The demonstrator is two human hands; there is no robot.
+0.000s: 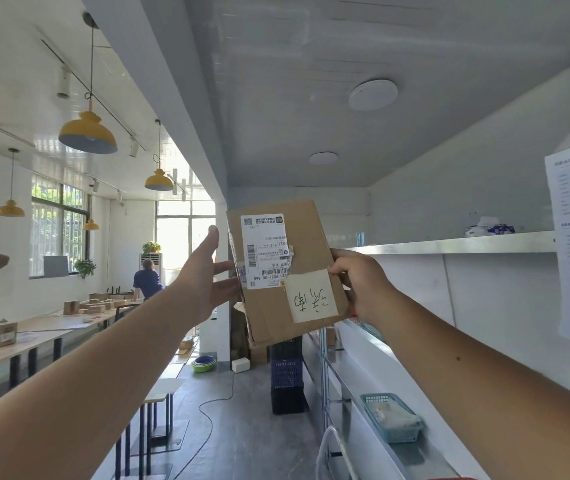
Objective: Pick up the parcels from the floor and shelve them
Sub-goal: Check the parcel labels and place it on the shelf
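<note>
A flat brown cardboard parcel (306,244) with a white shipping label and a handwritten paper note is held up in the air at about head height, tilted. My right hand (359,282) grips its right edge, thumb on the front. My left hand (204,275) is at the parcel's left edge with the fingers spread, touching or nearly touching it. The metal shelf unit (449,244) runs along the right wall; its upper shelf lies just right of the parcel.
The upper shelf carries small white and blue packs (489,227). A teal basket (392,419) sits on a lower shelf. Dark crates (287,375) are stacked on the floor ahead, with bowls (204,362) and a cable. Long tables with boxes (69,320) stand left; a person (146,280) stands far off.
</note>
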